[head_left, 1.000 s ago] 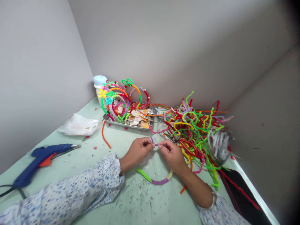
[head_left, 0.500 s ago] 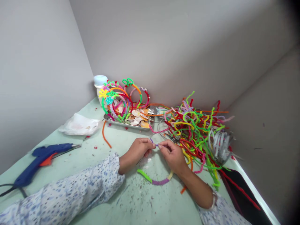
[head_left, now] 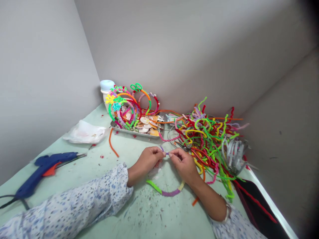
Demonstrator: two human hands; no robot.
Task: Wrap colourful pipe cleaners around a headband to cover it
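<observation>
The glue gun (head_left: 37, 177) was dark blue with an orange-red trigger (head_left: 51, 169). Pale green covered the surface (head_left: 99, 172), specked with dark and red flecks. Both sleeves (head_left: 82, 199) were white with blue spots. The curved strip (head_left: 171, 193) ran bright green, purple, then pale yellow. A light blue lid (head_left: 107, 84) topped the white jar (head_left: 104, 96). The tangled pipe cleaners (head_left: 206, 132) mixed red, green, yellow, pink, orange and lilac.
</observation>
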